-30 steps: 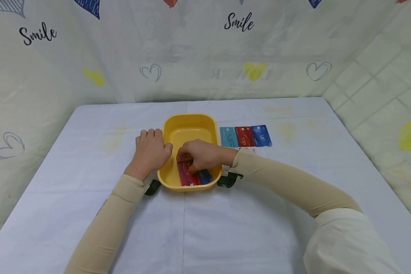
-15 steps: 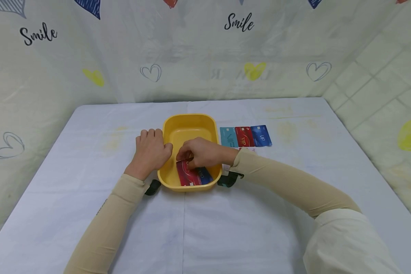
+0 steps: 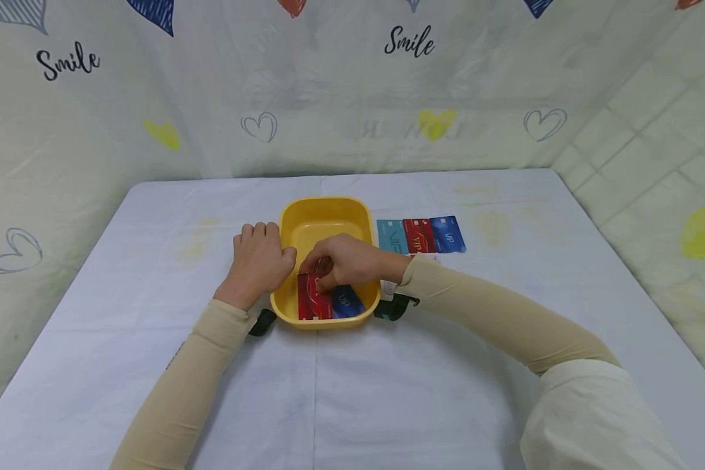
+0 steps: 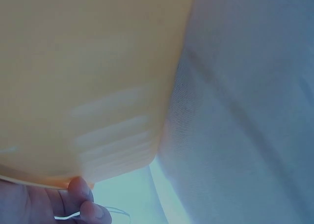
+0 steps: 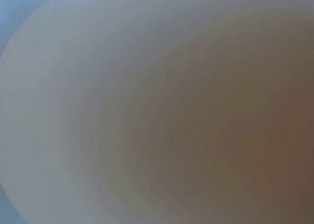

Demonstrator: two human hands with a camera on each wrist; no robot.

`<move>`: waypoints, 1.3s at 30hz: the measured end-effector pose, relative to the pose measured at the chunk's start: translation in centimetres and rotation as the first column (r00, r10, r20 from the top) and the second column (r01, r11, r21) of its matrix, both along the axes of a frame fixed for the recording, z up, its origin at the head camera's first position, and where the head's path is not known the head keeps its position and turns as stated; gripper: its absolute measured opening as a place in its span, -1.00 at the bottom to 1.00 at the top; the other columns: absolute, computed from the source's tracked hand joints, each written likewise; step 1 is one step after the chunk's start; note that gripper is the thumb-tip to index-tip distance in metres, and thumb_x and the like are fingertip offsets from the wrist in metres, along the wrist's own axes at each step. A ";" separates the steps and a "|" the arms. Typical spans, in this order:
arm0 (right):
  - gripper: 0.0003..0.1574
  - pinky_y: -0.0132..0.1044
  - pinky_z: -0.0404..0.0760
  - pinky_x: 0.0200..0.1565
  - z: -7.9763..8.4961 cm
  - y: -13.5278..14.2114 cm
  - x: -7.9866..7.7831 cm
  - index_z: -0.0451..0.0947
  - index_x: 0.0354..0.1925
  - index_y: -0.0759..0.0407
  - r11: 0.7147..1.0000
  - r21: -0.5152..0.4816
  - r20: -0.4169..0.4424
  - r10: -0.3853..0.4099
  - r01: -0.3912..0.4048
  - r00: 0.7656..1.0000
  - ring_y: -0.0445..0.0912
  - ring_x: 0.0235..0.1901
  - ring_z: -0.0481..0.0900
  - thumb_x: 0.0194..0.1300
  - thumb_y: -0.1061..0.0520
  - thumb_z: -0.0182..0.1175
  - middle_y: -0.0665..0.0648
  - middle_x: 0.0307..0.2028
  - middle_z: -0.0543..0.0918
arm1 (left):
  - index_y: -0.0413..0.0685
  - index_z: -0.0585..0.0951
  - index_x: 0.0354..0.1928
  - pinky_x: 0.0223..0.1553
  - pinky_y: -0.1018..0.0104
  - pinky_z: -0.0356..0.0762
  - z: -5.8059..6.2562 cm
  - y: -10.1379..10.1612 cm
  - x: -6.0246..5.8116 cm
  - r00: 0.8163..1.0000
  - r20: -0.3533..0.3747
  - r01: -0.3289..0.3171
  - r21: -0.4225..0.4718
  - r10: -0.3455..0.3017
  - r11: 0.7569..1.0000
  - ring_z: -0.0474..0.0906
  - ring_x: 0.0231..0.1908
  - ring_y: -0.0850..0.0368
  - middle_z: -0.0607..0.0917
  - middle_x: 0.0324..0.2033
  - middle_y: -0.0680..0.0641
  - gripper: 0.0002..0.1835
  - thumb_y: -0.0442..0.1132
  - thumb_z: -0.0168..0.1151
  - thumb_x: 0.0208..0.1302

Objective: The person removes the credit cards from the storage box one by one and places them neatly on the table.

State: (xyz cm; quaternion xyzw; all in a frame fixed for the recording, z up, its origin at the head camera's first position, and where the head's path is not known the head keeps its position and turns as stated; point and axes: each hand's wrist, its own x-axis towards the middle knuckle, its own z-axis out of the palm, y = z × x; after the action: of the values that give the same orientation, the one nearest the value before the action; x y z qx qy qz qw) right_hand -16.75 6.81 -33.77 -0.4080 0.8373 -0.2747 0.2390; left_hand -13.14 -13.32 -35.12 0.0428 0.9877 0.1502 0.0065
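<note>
My left hand (image 3: 260, 264) grips the left rim of a yellow plastic tub (image 3: 328, 207). In the left wrist view, fingers (image 4: 86, 204) curl at the rim beside the tub's smooth outer wall (image 4: 98, 76). Inside the tub, toward its near end, my right hand (image 3: 349, 263) pinches a red card (image 3: 313, 303), thumb on its face and fingers at its far edge. Just right of it lies a blue VIP card (image 3: 348, 301), partly under the hand. The right wrist view is only a blur, with something pale and brownish close to the lens.
Right of the tub, a teal VIP card (image 3: 392, 235), a red VIP card (image 3: 419, 235) and a blue card (image 3: 447, 234) lie in a row on the white tablecloth (image 3: 435, 398). Beneath the right wrist, more card edges show, mostly hidden. A printed curtain (image 3: 329, 78) hangs behind the table.
The red card has shifted a little left and straightened under my right hand, baring more of the blue card beside it. My left hand has stayed at the rim.
</note>
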 end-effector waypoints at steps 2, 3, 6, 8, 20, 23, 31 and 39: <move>-0.49 -0.36 0.70 0.02 -0.1 0.0 -0.1 0.68 0.18 0.03 1.000 0.000 -0.001 0.008 -0.008 1.000 -0.14 -0.09 0.68 0.25 0.09 0.45 0.05 -0.03 0.74 | -0.34 0.41 -0.07 0.06 -0.10 0.23 0.0 0.0 0.0 1.000 0.003 -0.001 0.000 0.001 1.000 0.25 -0.01 -0.23 0.45 -0.22 -0.27 -0.61 -0.10 -0.13 0.36; -0.48 -0.36 0.69 0.02 -0.1 0.0 -0.1 0.68 0.19 0.00 1.000 0.002 0.001 0.013 -0.013 1.000 -0.14 -0.09 0.67 0.25 0.08 0.46 0.04 -0.04 0.74 | -0.34 0.41 -0.07 0.06 -0.09 0.23 0.0 0.0 0.0 1.000 0.005 -0.001 0.001 0.001 1.000 0.25 -0.01 -0.23 0.45 -0.22 -0.27 -0.61 -0.10 -0.14 0.36; -0.45 -0.36 0.68 0.02 -0.1 -0.1 -0.1 0.67 0.21 -0.04 1.000 0.012 0.001 0.028 -0.028 1.000 -0.14 -0.09 0.64 0.24 0.05 0.47 0.01 -0.06 0.72 | -0.33 0.41 -0.06 0.05 -0.09 0.22 0.0 0.0 -0.1 1.000 0.006 -0.001 0.003 0.001 1.000 0.24 -0.01 -0.22 0.44 -0.21 -0.26 -0.61 -0.10 -0.15 0.35; -0.44 -0.35 0.66 0.03 0.0 -0.1 -0.1 0.66 0.21 -0.06 0.999 0.017 0.005 0.034 -0.035 0.999 -0.13 -0.08 0.62 0.23 0.04 0.48 0.01 -0.06 0.71 | -0.33 0.41 -0.07 0.05 -0.09 0.22 0.0 0.0 0.0 1.000 0.002 0.000 0.006 0.000 1.000 0.24 -0.02 -0.23 0.45 -0.22 -0.27 -0.62 -0.11 -0.15 0.35; -0.41 -0.33 0.69 0.07 0.2 0.1 -0.1 0.60 0.25 -0.04 0.999 -0.004 0.088 0.032 -0.032 0.996 -0.11 -0.02 0.67 0.25 0.10 0.45 0.03 0.03 0.70 | -0.32 0.41 -0.10 0.03 -0.09 0.22 -0.1 0.0 -0.1 1.000 -0.003 -0.003 0.011 0.003 1.000 0.24 -0.04 -0.23 0.45 -0.24 -0.26 -0.64 -0.11 -0.14 0.36; -0.40 -0.32 0.70 0.07 0.2 0.1 -0.1 0.57 0.23 -0.01 1.000 -0.021 0.099 0.008 -0.006 0.995 -0.11 -0.01 0.67 0.24 0.09 0.46 0.05 0.03 0.70 | -0.32 0.41 -0.10 0.03 -0.08 0.21 -0.1 0.0 -0.1 1.000 -0.004 -0.001 0.010 0.001 1.000 0.24 -0.03 -0.23 0.44 -0.24 -0.26 -0.63 -0.10 -0.13 0.36; -0.46 -0.33 0.71 0.04 0.3 0.2 0.0 0.55 0.15 0.03 0.998 -0.056 0.085 -0.023 0.027 0.996 -0.12 -0.03 0.68 0.22 0.08 0.47 0.06 0.00 0.73 | -0.32 0.42 -0.11 0.01 -0.08 0.20 0.0 0.0 0.0 1.000 -0.014 0.006 0.016 -0.006 1.000 0.24 -0.05 -0.23 0.44 -0.26 -0.26 -0.64 -0.10 -0.13 0.37; -0.45 -0.36 0.71 -0.01 0.1 0.3 0.0 0.60 0.21 0.06 0.997 -0.067 0.039 -0.037 0.040 0.999 -0.13 -0.11 0.69 0.25 0.12 0.43 0.06 -0.06 0.75 | -0.34 0.41 -0.06 0.04 -0.09 0.21 0.0 0.0 0.1 1.000 0.002 0.006 0.012 -0.006 1.000 0.24 -0.03 -0.23 0.44 -0.23 -0.26 -0.61 -0.09 -0.13 0.38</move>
State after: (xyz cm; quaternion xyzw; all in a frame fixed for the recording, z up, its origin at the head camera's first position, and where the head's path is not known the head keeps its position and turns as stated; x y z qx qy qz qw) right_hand -16.72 7.12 -33.72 -0.3943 0.8305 -0.3153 0.2355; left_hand -13.04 -13.36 -35.16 0.0455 0.9867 0.1560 0.0075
